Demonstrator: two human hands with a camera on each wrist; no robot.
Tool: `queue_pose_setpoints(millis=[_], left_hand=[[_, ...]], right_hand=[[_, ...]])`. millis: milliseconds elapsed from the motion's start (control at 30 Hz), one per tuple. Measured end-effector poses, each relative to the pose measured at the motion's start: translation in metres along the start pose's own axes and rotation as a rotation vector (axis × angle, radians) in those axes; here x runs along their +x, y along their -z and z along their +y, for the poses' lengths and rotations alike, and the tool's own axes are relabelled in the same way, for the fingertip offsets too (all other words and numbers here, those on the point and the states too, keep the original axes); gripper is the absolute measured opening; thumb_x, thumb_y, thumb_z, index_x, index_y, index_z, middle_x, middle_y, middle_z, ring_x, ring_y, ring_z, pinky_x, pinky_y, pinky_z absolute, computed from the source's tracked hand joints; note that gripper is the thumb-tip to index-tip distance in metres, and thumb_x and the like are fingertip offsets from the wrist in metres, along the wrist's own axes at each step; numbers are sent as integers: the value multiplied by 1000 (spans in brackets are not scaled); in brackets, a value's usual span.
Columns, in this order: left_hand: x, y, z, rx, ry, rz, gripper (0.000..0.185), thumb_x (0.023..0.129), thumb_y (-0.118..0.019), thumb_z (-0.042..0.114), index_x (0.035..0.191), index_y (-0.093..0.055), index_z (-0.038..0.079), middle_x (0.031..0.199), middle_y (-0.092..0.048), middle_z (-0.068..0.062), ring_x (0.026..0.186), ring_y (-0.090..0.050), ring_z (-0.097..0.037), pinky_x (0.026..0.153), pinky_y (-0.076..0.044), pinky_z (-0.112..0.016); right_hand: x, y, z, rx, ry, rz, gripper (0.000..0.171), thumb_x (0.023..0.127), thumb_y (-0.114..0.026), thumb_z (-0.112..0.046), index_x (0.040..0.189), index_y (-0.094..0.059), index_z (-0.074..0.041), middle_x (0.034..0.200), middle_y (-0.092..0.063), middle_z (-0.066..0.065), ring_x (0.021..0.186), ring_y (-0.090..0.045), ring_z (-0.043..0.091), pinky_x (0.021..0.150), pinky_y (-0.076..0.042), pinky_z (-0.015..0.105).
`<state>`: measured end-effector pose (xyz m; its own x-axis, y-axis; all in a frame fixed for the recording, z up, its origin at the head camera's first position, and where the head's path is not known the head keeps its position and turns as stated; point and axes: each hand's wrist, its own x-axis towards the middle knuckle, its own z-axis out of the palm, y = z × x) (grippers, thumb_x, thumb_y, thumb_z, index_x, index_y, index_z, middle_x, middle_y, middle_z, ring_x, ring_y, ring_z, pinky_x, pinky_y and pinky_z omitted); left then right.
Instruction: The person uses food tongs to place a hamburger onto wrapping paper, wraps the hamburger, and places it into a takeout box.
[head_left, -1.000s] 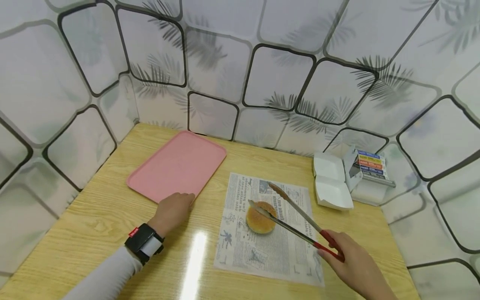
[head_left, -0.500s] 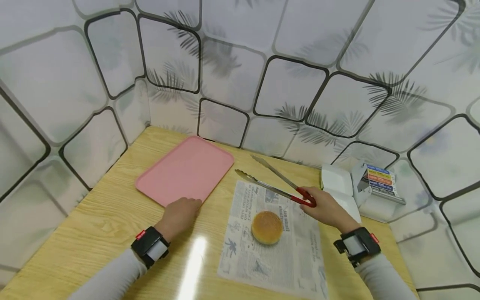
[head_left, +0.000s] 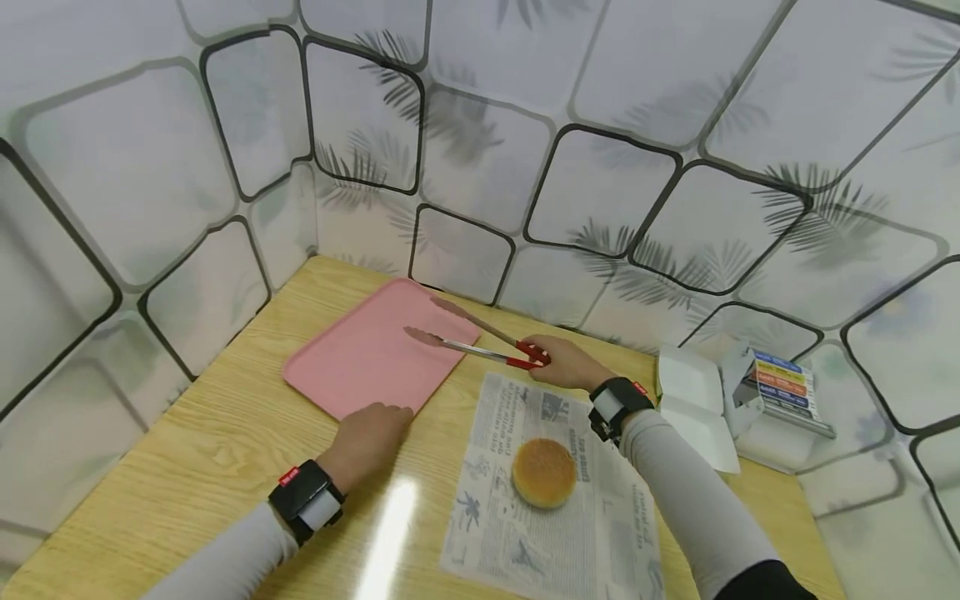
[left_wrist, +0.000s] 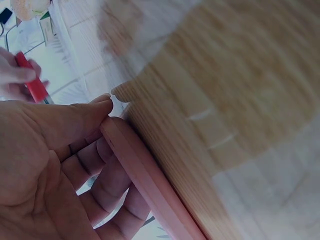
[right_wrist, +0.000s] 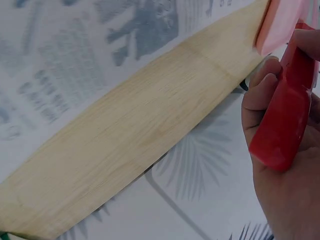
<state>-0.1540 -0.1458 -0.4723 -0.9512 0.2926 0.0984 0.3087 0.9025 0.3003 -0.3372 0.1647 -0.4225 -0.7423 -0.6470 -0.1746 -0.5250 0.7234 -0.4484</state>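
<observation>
My right hand (head_left: 566,363) grips metal tongs (head_left: 480,352) by their red handles (right_wrist: 285,125). The tips of the tongs are spread, with nothing between them, and overlap the right part of the pink tray (head_left: 345,367) in the head view. At the tray's near corner, my left hand (head_left: 371,442) holds the rim; the left wrist view has the thumb on one side of the edge (left_wrist: 145,175) and the fingers curled at the other. A round golden bun (head_left: 544,473) rests on a sheet of newsprint-patterned paper (head_left: 480,533), right of the left hand.
At the back right, an open white clamshell box (head_left: 688,379) lies beside a white holder with coloured stripes (head_left: 783,392). Wall panels with a leaf pattern (head_left: 600,192) enclose the wooden table (head_left: 187,467) at the back and sides.
My right hand has carried the tongs leftward and away from the bun, over to the tray. My left hand stays at the tray's corner. The bun still lies on the paper.
</observation>
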Motion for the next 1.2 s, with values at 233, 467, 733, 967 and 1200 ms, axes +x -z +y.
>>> queue_pose_setpoints(millis=[233,467,733,967,1200], left_hand=[[1,-2,3,18,8,-32,18,90,-66,-5,82,-60,10,72,-62,-3,68,-61,-22,54,-54,-38],[1,-1,5,29,11,-39,17,90,-67,-5,83,-61,9,74,-63,-5,69,-62,-24,57,-55,-39],[1,-1,4,42,2,-14,19,89,-68,-6,82,-60,9,75,-64,-6,69,-62,-25,56,-55,-40],[2,-4,3,48,16,-18,20,89,-68,-7,81,-59,10,74,-63,-4,69,-61,-24,54,-54,-39],[0,-4,2,56,34,-27,21,88,-68,-7,82,-60,11,75,-63,-4,70,-61,-23,55,-54,-38]], right_hand=[[30,1,-9,-80,34,-43,55,98,-65,-18,149,-49,-4,132,-58,23,110,-59,35,90,-50,49],[51,0,-13,-209,30,-98,62,99,-68,-20,153,-42,-1,137,-55,24,122,-55,37,101,-46,50],[66,-1,-15,-190,86,-55,39,95,-65,-4,132,-57,5,114,-61,19,101,-58,32,88,-51,45],[72,-9,-7,-231,142,6,47,97,-70,-12,140,-57,0,125,-61,19,111,-60,34,95,-51,47],[76,-13,5,-225,162,32,50,95,-73,-15,140,-57,0,127,-60,20,113,-60,34,96,-51,46]])
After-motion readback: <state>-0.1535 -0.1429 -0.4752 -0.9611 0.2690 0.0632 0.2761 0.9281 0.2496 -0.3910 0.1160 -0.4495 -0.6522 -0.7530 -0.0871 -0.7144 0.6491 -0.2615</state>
